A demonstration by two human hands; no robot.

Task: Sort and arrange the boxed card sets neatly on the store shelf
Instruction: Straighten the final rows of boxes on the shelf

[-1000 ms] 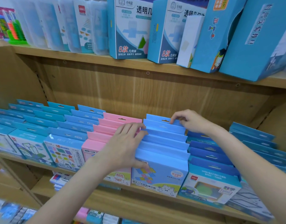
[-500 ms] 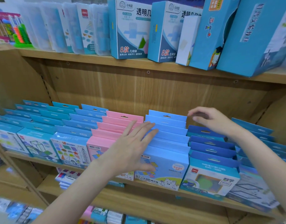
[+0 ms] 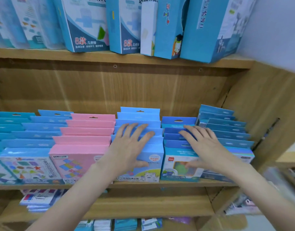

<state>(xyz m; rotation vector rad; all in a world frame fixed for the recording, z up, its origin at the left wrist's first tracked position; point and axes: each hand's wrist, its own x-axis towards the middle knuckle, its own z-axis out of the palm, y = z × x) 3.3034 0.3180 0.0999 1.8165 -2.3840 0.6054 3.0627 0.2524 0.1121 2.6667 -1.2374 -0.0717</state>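
Rows of boxed card sets stand front to back on the middle wooden shelf [image 3: 176,183]. My left hand [image 3: 129,147] lies flat, fingers spread, on the tops of the light blue row [image 3: 139,114], thumb on the front box's face. My right hand [image 3: 204,145] rests flat on the dark blue row [image 3: 177,120] just to its right, thumb against the front box [image 3: 173,165]. Left of my hands stands a pink row [image 3: 86,132]. Neither hand grips a box.
More teal and blue rows [image 3: 31,130] fill the shelf's left, and another blue row [image 3: 227,127] stands by the right side wall [image 3: 260,105]. Tall blue boxes [image 3: 86,25] stand on the upper shelf. Flat packs [image 3: 38,199] lie on the lower shelf.
My right hand has dropped from the back of the light blue row onto the dark blue row. My left hand shifted right onto the light blue row. The view swung right.
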